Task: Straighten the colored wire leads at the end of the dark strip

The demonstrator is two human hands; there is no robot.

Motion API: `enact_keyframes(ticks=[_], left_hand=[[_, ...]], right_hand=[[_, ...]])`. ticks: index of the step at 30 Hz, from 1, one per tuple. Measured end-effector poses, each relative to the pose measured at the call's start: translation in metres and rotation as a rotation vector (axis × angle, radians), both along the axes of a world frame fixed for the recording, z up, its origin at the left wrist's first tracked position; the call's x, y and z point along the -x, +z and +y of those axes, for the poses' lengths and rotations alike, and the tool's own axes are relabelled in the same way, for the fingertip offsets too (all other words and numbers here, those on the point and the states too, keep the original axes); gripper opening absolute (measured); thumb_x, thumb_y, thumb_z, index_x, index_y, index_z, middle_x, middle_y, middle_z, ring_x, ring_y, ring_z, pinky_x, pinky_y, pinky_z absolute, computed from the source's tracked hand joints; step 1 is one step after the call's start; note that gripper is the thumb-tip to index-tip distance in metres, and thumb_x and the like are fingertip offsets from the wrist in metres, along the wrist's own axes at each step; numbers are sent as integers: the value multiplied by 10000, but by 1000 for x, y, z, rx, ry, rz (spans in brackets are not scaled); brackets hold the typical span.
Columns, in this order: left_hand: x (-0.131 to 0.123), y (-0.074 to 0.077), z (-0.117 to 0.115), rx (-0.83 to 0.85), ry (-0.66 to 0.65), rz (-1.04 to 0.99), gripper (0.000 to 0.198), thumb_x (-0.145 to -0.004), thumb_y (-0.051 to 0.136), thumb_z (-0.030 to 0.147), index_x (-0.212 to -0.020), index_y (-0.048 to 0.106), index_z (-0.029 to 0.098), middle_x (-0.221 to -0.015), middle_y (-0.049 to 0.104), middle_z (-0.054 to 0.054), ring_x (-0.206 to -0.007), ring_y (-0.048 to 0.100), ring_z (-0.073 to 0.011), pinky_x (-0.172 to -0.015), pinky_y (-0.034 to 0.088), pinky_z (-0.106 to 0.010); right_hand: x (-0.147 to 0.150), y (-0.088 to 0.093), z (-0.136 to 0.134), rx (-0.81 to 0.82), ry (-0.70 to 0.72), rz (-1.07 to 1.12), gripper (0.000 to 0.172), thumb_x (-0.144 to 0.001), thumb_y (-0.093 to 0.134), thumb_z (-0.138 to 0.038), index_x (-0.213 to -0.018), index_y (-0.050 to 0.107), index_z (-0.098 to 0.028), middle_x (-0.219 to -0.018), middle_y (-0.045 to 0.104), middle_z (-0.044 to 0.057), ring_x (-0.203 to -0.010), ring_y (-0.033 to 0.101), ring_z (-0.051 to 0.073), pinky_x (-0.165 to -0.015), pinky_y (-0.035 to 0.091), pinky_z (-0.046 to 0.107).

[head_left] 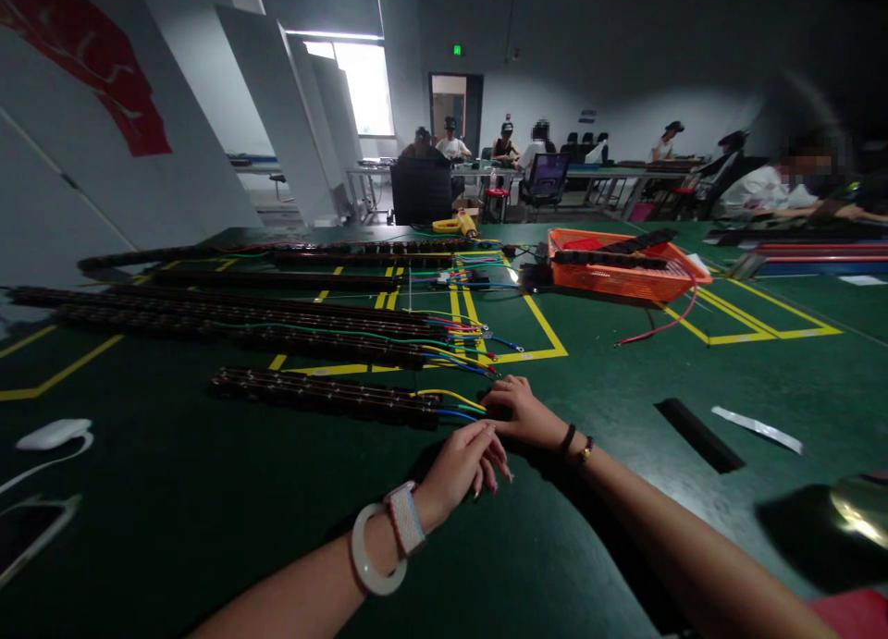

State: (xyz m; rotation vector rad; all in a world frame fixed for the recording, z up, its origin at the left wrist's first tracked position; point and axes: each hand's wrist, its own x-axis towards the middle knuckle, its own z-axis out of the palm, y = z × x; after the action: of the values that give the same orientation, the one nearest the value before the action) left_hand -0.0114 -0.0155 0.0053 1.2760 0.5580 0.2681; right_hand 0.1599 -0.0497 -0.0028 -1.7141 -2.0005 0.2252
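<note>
A long black cable-chain strip (326, 396) lies across the green table, with yellow, blue and green wires (454, 405) coming out of its right end. My right hand (522, 411) rests on the table at those wire ends, fingers curled over them. My left hand (463, 463) hovers just in front, fingers bent and drawn together near the same wire ends; what it pinches, if anything, is too small to make out. A pale bangle and a watch sit on my left wrist.
Several more black strips (242, 320) with coloured wires lie further back inside yellow floor-tape lines. An orange basket (624, 274) stands back right, a yellow tool (454, 224) behind. A black bar (697, 434) and white strip (756, 428) lie right. Phone and white device sit left. People work at far tables.
</note>
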Motion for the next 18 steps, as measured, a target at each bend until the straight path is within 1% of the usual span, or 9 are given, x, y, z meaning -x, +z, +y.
enact_keyframes(ticks=[4,6,8,10,12,15,18], left_hand=[[1,2,0,27,28,-9,350,-840,437,483,-740,506,155,-609,640,-55,-429,547,-101,-361,271,-169],[1,2,1,43,29,-21,373,-837,439,508,-752,507,151,-620,642,-65,-447,563,-115,-373,300,-180],[0,1,3,72,39,-39,413,-832,433,545,-775,511,143,-650,648,-85,-489,593,-142,-405,364,-207],[-1,0,5,128,72,-65,454,-822,435,578,-822,520,132,-703,654,-103,-574,633,-178,-486,445,-256],[-1,-1,6,207,113,-95,474,-809,458,589,-894,531,129,-775,659,-111,-666,658,-203,-604,494,-316],[-2,-2,7,317,181,-143,436,-817,497,540,-1001,529,146,-896,662,-113,-787,659,-213,-748,500,-382],[-3,-3,7,385,290,-208,325,-834,536,446,-1021,527,180,-997,653,-95,-895,636,-195,-813,492,-382]], right_hand=[[2,1,1,4,40,21,151,-839,622,-337,-828,638,-187,-768,609,7,-806,506,166,-808,296,338],[4,1,1,-31,36,15,133,-844,619,-306,-799,634,-181,-743,616,1,-787,519,157,-809,290,333],[6,1,1,-93,18,-22,128,-850,612,-293,-788,638,-185,-721,616,1,-773,516,155,-801,289,331],[8,3,-1,-160,-6,-86,129,-863,593,-283,-786,646,-194,-708,612,6,-762,503,160,-790,290,331],[10,5,-3,-210,-28,-173,142,-879,567,-275,-791,655,-205,-705,607,14,-758,491,168,-784,292,335],[13,9,-6,-263,-40,-326,179,-905,516,-263,-814,662,-213,-711,598,29,-764,482,185,-794,293,356],[15,10,-8,-298,7,-459,190,-923,476,-228,-860,654,-206,-715,587,35,-745,472,191,-794,309,367]])
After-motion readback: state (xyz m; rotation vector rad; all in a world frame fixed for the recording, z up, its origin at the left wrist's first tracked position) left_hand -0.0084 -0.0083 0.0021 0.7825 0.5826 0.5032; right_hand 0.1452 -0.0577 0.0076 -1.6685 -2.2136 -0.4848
